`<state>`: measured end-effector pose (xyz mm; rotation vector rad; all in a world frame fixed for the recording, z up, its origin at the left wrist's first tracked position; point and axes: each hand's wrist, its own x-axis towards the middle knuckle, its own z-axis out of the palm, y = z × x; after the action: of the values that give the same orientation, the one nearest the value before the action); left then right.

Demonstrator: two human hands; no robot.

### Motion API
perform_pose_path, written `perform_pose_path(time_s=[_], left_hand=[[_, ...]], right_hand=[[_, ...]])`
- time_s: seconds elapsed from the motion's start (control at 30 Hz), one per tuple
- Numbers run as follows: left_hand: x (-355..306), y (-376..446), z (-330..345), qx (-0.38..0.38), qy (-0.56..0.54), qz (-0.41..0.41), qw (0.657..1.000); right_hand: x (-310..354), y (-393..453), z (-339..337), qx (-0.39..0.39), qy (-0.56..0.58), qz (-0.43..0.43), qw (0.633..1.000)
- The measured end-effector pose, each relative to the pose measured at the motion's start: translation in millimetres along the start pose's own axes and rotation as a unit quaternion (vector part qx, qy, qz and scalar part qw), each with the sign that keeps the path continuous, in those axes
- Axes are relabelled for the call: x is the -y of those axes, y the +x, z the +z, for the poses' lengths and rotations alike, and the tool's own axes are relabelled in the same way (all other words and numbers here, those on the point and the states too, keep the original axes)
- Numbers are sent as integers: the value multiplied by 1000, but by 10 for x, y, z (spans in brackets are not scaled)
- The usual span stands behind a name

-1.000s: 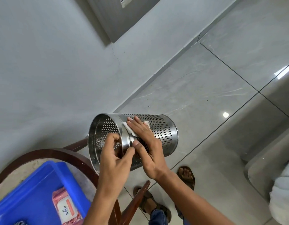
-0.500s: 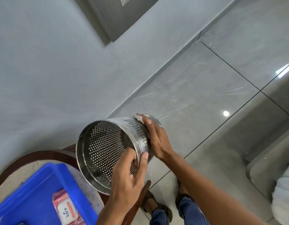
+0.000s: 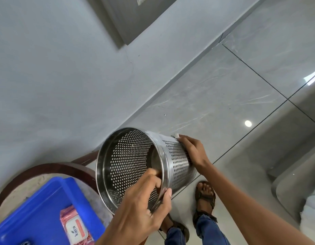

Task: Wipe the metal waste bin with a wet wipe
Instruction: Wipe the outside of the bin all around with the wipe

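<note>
The perforated metal waste bin (image 3: pixel 176 160) is held in the air on its side, its open mouth facing me and to the left. My left hand (image 3: pixel 144 207) grips the rim at the lower edge, fingers inside and thumb outside. My right hand (image 3: pixel 193 151) lies flat on the far outer wall, pressing a white wet wipe (image 3: pixel 175 135) against it; only a corner of the wipe shows past my fingertips.
A round wooden-rimmed table (image 3: pixel 47 167) sits at the lower left with a blue tray (image 3: pixel 38 209) holding a pink wet-wipe pack (image 3: pixel 76 227). Grey wall to the left, glossy tiled floor to the right. My sandalled feet (image 3: pixel 205 193) stand below the bin.
The bin has turned so its mouth faces me more. My left hand shifted to the lower rim. My right hand slid with the wipe toward the bin's far end.
</note>
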<state>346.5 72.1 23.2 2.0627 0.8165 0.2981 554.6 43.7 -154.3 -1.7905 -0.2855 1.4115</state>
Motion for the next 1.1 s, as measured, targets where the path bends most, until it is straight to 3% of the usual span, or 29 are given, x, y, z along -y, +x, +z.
perform_pose_path(time_s=[0.13,0.23,0.33,0.43,0.57,0.7,0.87,0.97,1.1], left_hand=[[-140,143,-43,0,-138,-119,983],[-171,255,-84,-34,-94,-109,989],[-132,232,-62,-11,-79,-117,990],[-32,134,38,10,-32,-112,993],[95,78,86,-2,-38,-157,987],[135,121,81,-45,-54,-157,985],[181,120,112,-73,-13,-183,980],[174,82,110,-85,60,-126,987],[205,-8,65,-54,125,-39,990]], right_hand=[[-16,-120,43,-5,25,-49,998],[-29,-200,52,17,15,-54,998],[57,-338,61,35,-6,-86,996],[270,-550,169,68,-65,-165,982],[496,-837,395,112,-53,-279,952],[493,-944,581,86,-75,-359,926],[389,-586,536,6,-95,-264,960],[226,-229,322,-50,-90,-126,987],[-98,108,-14,-59,-45,38,997]])
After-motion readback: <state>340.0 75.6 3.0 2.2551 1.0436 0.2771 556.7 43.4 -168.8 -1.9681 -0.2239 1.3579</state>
